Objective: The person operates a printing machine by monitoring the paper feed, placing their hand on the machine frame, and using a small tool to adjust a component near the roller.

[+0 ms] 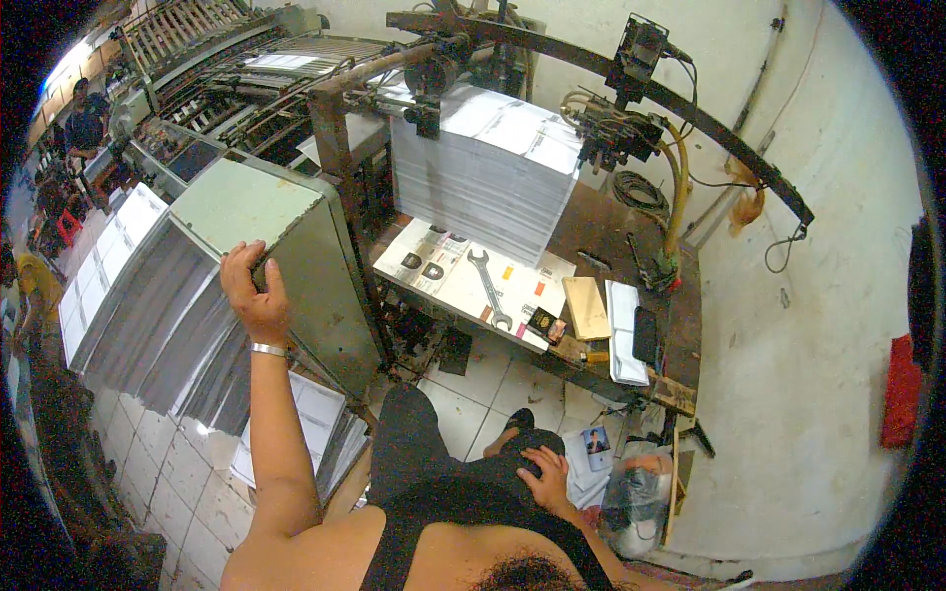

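We look from head height above person's shoulders (305, 542), steeply down and forward. Single wide fisheye, upright: straight edges bow toward periphery. Nearest to us: shoulders, along lower edge. Mid-range: left hand (258, 291), left of centre; bench (606, 227), right of centre. Farther: wall (818, 394), along right side.

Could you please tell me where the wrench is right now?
In the head view, the wrench lies just right of centre on the printed sheet, in front of the tall paper stack and left of the yellowish pad.
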`<control>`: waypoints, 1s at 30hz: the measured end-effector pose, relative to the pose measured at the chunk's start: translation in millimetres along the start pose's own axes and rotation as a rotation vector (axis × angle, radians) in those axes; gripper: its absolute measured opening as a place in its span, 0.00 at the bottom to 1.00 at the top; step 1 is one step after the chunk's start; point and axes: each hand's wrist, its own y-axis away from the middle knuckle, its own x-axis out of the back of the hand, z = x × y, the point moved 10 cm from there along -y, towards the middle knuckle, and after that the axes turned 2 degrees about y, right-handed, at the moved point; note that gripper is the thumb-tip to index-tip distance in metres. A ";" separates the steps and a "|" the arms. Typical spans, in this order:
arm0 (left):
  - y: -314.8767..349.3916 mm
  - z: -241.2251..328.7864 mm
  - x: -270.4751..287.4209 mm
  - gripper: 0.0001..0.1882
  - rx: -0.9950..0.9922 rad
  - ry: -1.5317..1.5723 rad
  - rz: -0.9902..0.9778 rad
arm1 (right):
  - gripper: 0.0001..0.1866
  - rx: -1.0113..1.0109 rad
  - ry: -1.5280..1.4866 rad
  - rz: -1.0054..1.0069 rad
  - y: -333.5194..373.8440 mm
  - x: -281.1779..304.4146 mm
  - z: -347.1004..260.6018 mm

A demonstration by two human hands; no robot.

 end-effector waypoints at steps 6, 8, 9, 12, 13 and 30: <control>-0.6 2.5 0.6 0.13 -0.010 -0.007 -0.005 | 0.25 -0.003 -0.008 -0.008 -0.6 0.7 -1.0; -0.7 2.9 0.5 0.12 -0.014 -0.006 -0.008 | 0.25 -0.003 -0.006 -0.008 -0.5 0.8 -1.2; -0.6 2.2 0.4 0.12 -0.013 -0.002 -0.007 | 0.25 -0.003 -0.005 -0.008 -0.4 0.7 -1.0; 0.4 0.8 -0.2 0.12 -0.008 0.010 -0.002 | 0.25 -0.001 -0.007 -0.004 0.0 0.4 0.2; 0.7 0.6 -0.4 0.12 -0.006 0.014 0.000 | 0.25 -0.001 -0.007 0.001 -0.1 0.5 0.8; -0.6 2.0 0.2 0.13 -0.001 0.019 0.002 | 0.25 -0.014 -0.015 0.007 -0.6 -0.4 2.1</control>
